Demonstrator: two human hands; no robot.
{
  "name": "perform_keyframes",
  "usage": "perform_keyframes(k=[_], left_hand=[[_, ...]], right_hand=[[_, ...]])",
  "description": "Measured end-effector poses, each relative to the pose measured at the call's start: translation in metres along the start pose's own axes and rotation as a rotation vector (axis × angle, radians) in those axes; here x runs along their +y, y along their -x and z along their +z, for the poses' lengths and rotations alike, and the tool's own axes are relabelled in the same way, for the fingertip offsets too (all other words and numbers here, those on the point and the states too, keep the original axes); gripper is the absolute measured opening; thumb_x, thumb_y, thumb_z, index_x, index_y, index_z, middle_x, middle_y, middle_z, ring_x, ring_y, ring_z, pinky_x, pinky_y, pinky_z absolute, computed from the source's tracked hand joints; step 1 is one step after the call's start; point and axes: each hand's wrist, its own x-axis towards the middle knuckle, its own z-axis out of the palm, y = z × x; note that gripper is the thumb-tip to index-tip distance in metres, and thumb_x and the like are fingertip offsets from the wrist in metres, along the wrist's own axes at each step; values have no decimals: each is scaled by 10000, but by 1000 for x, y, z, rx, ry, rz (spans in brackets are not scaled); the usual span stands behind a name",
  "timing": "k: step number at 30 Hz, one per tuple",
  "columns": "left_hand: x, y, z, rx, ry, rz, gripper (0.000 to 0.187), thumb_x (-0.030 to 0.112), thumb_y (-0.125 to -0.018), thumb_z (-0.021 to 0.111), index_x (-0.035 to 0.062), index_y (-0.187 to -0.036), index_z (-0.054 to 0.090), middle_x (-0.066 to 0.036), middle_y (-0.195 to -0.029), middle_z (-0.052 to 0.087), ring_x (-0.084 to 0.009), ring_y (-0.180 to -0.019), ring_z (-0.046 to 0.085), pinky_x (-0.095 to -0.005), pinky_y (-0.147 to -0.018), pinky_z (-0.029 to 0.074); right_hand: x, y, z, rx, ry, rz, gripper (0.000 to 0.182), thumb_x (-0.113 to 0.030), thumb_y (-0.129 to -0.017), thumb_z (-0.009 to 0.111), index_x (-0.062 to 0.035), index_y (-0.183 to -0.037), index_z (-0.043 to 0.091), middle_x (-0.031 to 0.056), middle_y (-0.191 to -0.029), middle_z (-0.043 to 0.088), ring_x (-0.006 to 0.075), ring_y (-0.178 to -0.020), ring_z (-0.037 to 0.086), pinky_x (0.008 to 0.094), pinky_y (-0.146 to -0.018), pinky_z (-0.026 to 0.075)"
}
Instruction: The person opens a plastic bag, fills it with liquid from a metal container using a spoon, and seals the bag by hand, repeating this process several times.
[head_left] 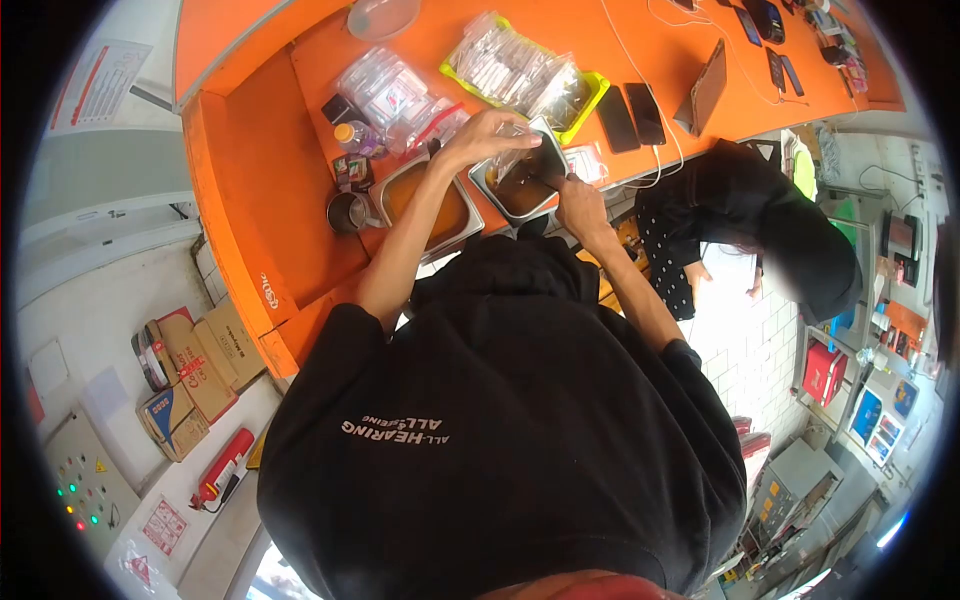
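My left hand (488, 138) reaches over a deep metal pan (528, 212), its fingers bent around a clear plastic bag (503, 168) that hangs into the pan. Dark brown contents or a dark bottom show inside. At the pan's right edge, my right hand (583, 212) is closed on the rim. Under my left forearm lies a second metal pan (478, 222) with an orange-brown inside, partly hidden by the arm. A yellow-green basket (592, 108) full of clear packets sits just beyond my left hand.
On the orange table (265, 190) are a metal mug (349, 212), a yellow-capped bottle (352, 137), a pile of plastic packets (385, 88), two phones (632, 118) with cables and a tablet (703, 88). Close on my right, a person in black (740, 200) leans over white paper.
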Motion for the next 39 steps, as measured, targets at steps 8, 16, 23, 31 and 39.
perform_keyframes(k=[8, 16, 23, 31, 39], left_hand=[[-4, 6, 8, 65, -68, -15, 613, 562, -730, 781, 29, -1028, 726, -149, -1044, 701, -264, -1020, 651, -368, -881, 483], [-4, -1, -4, 74, -69, -15, 605, 558, -730, 786, 21, -1002, 733, -144, -993, 707, -256, -959, 656, -359, -840, 493], [-21, -12, -31, 18, -218, -35, 465, 496, -796, 759, 75, -993, 737, -45, -881, 669, -159, -855, 584, -310, -785, 458], [-40, -2, -35, 78, -175, -30, 557, 551, -769, 762, 66, -1043, 741, -82, -876, 628, -196, -889, 605, -328, -796, 455], [-37, 5, -28, 71, -141, -104, 515, 526, -776, 765, 67, -1008, 736, -86, -940, 661, -179, -956, 589, -327, -817, 450]], right_hand=[[18, -3, 45, -118, -382, 13, 197, -103, -851, 587, 71, -912, 658, 256, -843, 670, 428, -827, 649, 491, -722, 511], [37, 1, 52, -499, -1108, 391, 133, -135, -937, 630, -40, -1008, 692, -35, -753, 607, 33, -616, 472, 195, -534, 374], [38, 7, 49, -455, -1359, 340, 139, -161, -959, 621, -81, -1056, 679, -40, -853, 622, 46, -653, 487, 193, -555, 408], [43, 13, 42, -368, -1420, 312, 137, -104, -949, 633, -87, -1076, 681, -29, -847, 621, 38, -679, 480, 173, -536, 341], [42, 18, 39, -338, -1365, 346, 154, -92, -950, 622, -80, -1092, 681, -24, -856, 623, 36, -664, 468, 176, -515, 317]])
